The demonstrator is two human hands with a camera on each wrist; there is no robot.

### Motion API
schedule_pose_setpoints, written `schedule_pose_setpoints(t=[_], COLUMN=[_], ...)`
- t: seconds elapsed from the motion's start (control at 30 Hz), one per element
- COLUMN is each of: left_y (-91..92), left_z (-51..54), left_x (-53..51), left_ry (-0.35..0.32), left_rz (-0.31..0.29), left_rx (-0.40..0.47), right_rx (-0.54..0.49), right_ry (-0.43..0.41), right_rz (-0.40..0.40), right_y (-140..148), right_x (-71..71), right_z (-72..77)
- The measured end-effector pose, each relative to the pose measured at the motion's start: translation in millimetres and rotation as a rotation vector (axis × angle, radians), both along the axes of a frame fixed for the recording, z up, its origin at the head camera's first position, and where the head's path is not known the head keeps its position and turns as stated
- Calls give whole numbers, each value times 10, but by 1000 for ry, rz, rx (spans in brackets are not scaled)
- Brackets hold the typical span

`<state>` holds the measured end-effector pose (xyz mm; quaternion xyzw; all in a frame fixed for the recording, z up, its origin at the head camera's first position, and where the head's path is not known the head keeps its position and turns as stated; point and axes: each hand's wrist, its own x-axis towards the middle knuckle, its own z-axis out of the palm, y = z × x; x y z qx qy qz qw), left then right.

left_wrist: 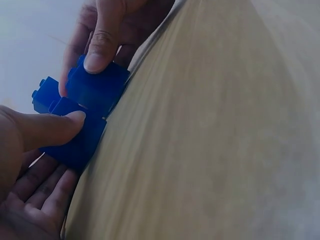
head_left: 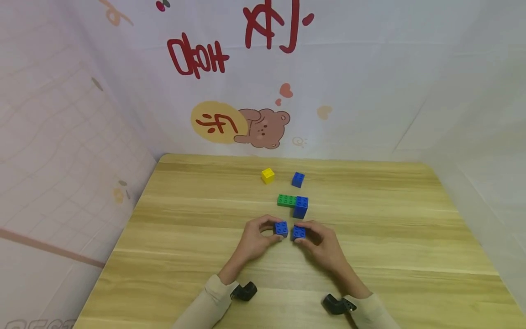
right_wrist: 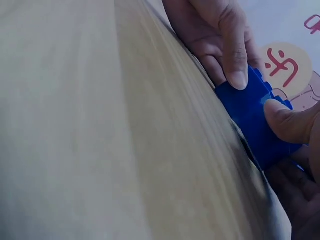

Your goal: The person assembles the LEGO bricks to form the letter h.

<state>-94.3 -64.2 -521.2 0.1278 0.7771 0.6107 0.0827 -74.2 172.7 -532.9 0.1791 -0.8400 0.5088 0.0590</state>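
The left blue block [head_left: 281,228] sits between the thumb and fingers of the left hand [head_left: 255,240], and the right blue block [head_left: 299,232] sits that way in the right hand [head_left: 326,246]. A thin gap lies between them. A tall blue block [head_left: 301,209] and a green block [head_left: 286,200] are just past them. The edges of the table [head_left: 185,228] are well away from both hands. Each hand pinches its block.
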Motion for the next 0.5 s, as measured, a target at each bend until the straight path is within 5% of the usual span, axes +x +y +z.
schedule_pose_setpoints(t=[0.5], left_y=[-48], left_z=[-60], left_x=[-32], left_ry=[-4], left_rz=[-41], left_rx=[3], right_rx=[44], right_ry=[175], right_rz=[66], right_y=[-109], right_x=[-62], right_z=[332])
